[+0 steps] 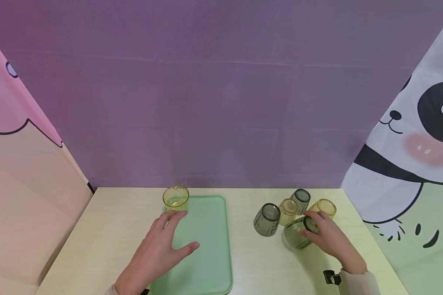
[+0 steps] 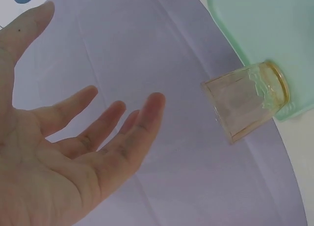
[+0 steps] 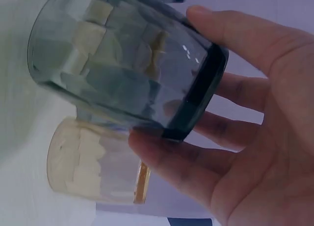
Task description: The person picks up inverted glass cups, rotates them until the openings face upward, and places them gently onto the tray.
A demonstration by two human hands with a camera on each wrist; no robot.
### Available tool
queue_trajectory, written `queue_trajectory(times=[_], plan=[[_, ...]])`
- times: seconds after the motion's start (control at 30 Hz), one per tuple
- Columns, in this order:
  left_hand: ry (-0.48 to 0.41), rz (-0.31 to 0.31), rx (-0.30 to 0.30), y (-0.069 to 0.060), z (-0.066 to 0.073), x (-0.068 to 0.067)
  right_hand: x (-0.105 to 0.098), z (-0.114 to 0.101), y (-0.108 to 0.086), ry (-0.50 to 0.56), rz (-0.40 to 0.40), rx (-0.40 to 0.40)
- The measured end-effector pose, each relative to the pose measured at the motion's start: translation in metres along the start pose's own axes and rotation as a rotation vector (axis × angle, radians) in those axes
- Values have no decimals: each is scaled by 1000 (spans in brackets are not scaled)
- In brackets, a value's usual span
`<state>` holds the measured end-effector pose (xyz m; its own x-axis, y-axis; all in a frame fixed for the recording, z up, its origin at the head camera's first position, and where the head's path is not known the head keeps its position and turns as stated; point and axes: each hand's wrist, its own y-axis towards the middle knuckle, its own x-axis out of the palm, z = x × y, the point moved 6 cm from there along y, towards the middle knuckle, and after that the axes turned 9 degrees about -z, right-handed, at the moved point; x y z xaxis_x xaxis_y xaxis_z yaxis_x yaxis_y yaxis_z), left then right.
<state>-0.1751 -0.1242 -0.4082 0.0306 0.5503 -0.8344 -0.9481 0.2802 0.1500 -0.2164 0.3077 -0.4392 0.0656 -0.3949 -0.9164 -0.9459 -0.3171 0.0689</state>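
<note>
My right hand (image 1: 326, 235) grips a grey glass (image 1: 296, 234) near its thick base, thumb on one side and fingers on the other. That glass is upside down and tilted; whether its rim touches the table I cannot tell. Close around it stand upside-down glasses: a grey one (image 1: 267, 221), a yellow one (image 1: 288, 212), another grey one (image 1: 301, 200) and another yellow one (image 1: 325, 207). My left hand (image 1: 156, 250) hovers over the green tray (image 1: 206, 246), fingers spread and holding nothing. Beyond its fingertips an upright yellow glass (image 2: 248, 100) stands at the tray's far left corner.
The pale wooden table (image 1: 240, 262) reaches back to a purple cloth backdrop (image 1: 221, 102). A panda-printed cloth (image 1: 421, 135) hangs at the right, and a pink-and-beige printed cloth (image 1: 22, 184) at the left.
</note>
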Motion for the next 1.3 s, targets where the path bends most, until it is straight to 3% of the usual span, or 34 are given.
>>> queue_trajectory(times=[0.2, 0.33, 0.57, 0.77, 0.97, 1.1, 1.3], plan=[[-80, 8, 10, 0, -2, 1, 1, -7, -4, 157, 3, -53], [-114, 6, 11, 0, -2, 3, 1, -11, -6, 304, -23, -44], [-207, -8, 30, 0, 1, 5, 8, -15, -8, 468, -36, -27], [-357, -49, 15, 1, 0, 7, 20, -15, -8, 637, -58, -7], [-486, -81, -23, 1, -2, 10, 23, -24, -7, 791, -44, -83], [-566, -82, -41, -1, -4, 13, 26, -33, -6, 885, -37, -144], [-723, -60, -32, -3, -5, 20, 36, -43, -2, 1007, -27, -156]])
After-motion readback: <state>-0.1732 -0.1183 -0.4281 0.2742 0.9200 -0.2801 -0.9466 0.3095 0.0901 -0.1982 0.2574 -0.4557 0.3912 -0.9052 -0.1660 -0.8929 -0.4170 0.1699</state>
